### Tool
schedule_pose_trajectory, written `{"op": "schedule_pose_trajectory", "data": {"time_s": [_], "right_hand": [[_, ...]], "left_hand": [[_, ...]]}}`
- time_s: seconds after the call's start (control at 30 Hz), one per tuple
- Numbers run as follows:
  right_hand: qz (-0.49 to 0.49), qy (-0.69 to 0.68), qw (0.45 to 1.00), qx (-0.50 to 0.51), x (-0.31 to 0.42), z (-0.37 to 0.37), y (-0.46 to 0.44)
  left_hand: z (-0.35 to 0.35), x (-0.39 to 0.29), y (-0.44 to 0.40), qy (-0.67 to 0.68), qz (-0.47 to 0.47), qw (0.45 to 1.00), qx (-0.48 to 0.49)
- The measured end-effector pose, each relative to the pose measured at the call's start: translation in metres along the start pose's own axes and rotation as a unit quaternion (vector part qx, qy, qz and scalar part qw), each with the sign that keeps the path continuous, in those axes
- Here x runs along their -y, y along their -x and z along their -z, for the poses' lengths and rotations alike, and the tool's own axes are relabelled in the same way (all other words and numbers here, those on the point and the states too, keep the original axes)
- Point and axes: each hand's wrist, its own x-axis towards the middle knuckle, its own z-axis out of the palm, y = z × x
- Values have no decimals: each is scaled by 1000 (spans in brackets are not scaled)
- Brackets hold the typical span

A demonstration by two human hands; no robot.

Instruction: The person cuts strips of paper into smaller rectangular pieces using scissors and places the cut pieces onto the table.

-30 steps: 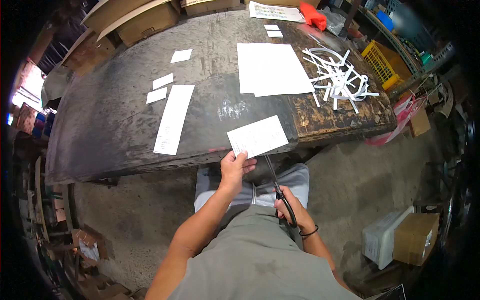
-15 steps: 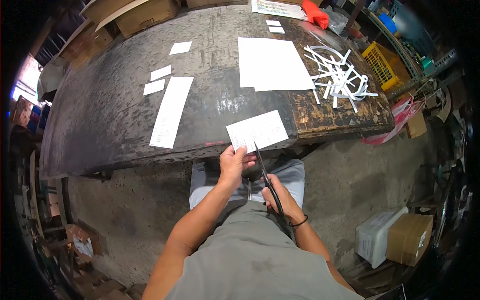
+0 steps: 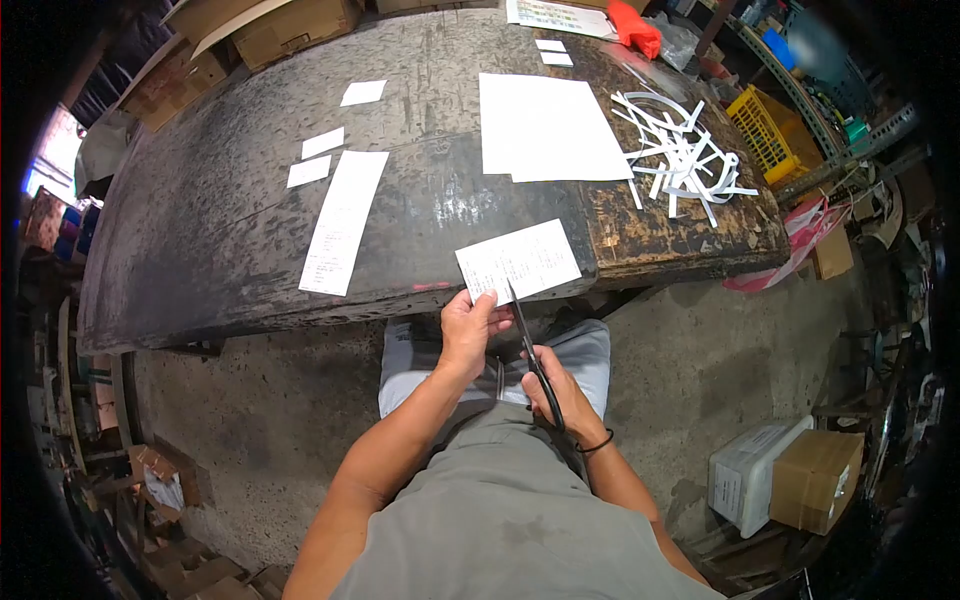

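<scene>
My left hand (image 3: pixel 472 328) pinches the lower left edge of a printed sheet of paper (image 3: pixel 530 258), thumb on top. The sheet hangs over the table's front edge. In my right hand (image 3: pixel 556 388) is a pair of scissors with black handles (image 3: pixel 532 362). Its blades meet the paper's near edge, just right of my left fingers. To the left lies a long printed paper strip (image 3: pixel 343 225). Small cut paper pieces (image 3: pixel 323 142) rest above it. Beyond the held sheet are large white sheets (image 3: pixel 550 128), overlapping each other.
The dark worn table (image 3: pixel 230 220) spans the front. A heap of thin paper offcuts (image 3: pixel 685 160) lies at its right. Cardboard boxes (image 3: pixel 295 32) stand along the back left. A yellow crate (image 3: pixel 762 133) is beyond the right edge, and a lidded plastic box (image 3: pixel 745 478) sits on the floor.
The scissor blades appear to have closed slightly at the paper's edge. Both hands stay in nearly the same place; the view has shifted very slightly.
</scene>
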Motion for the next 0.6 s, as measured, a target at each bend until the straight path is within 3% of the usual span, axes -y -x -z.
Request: {"op": "schedule_pose_trajectory", "data": {"time_s": [0.6], "right_hand": [[12, -7, 1000, -9, -4, 0, -1]], "left_hand": [[1, 2, -1, -1, -2, 1000, 3]]}}
